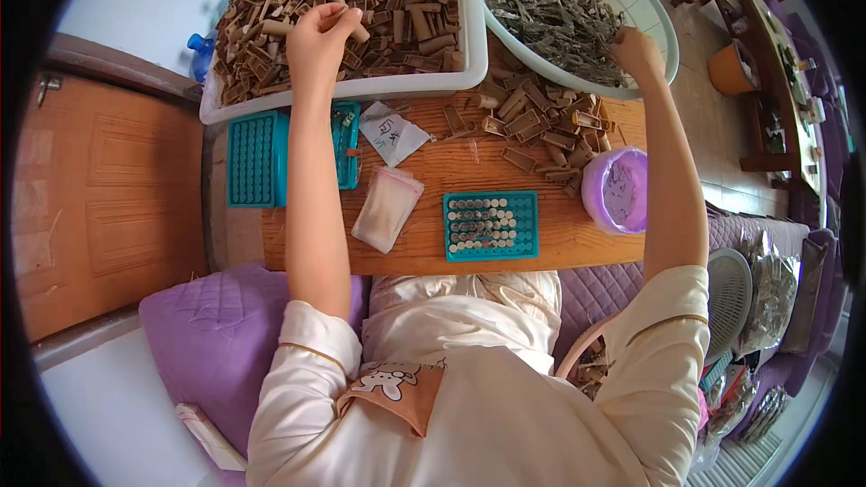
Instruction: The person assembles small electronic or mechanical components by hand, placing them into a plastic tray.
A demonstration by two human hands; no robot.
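My left hand (320,36) is over a large white bin (476,36) heaped with brown plastic casings. Its thumb and fingers pinch a rounded brown plastic casing (361,33), partly covered by the fingers. At the right, my right hand (638,54) is closed at the edge of a pale green round basket (669,32) full of thin silvery metal strips (559,13). Its fingertips touch the strips, but what they grip is hidden. On the wooden table before me lies a teal tray (523,200) with rows of small round silvery pieces.
A pile of loose brown casings (541,117) lies below the basket, beside a purple tub (595,189). Clear plastic bags (386,207), a white paper (394,133) and more teal trays (254,158) are at the left. A purple quilted seat (225,325) runs along the front.
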